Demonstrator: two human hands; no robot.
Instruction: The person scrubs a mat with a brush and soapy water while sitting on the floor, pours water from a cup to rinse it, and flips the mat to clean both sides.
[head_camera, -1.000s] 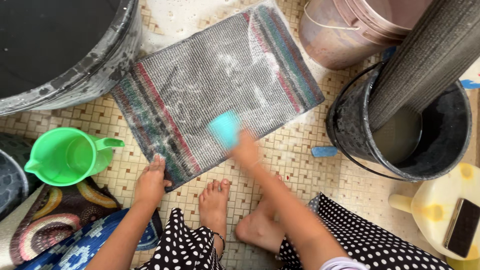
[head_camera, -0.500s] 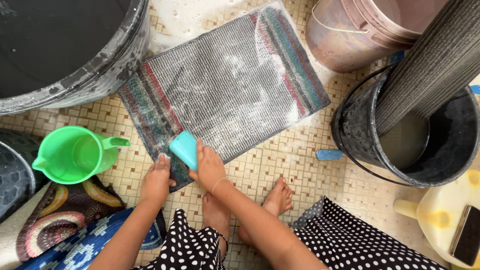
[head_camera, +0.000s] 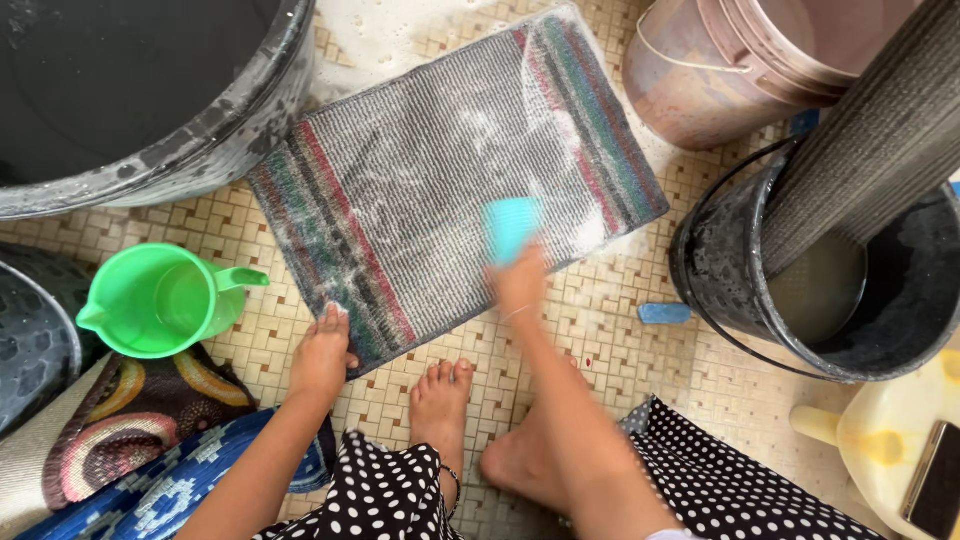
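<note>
A grey striped mat (head_camera: 440, 170), streaked with white suds, lies flat on the tiled floor (head_camera: 640, 350). My right hand (head_camera: 520, 280) is blurred with motion and grips a turquoise scrub brush (head_camera: 510, 225) pressed on the mat's near right part. My left hand (head_camera: 320, 350) rests fingers-spread on the mat's near left corner, holding it down. My bare feet (head_camera: 440, 400) stand just below the mat's near edge.
A green jug (head_camera: 160, 300) stands left of the mat. A big dark tub (head_camera: 200, 140) is at top left, a pinkish bucket (head_camera: 700, 80) at top right, a black bucket (head_camera: 730, 270) holding a rolled mat at right. A blue soap bar (head_camera: 665, 313) lies on the tiles. Folded mats sit at bottom left.
My right hand has swept the brush from the mat's near left corner to its right part. My left hand stays on the corner.
</note>
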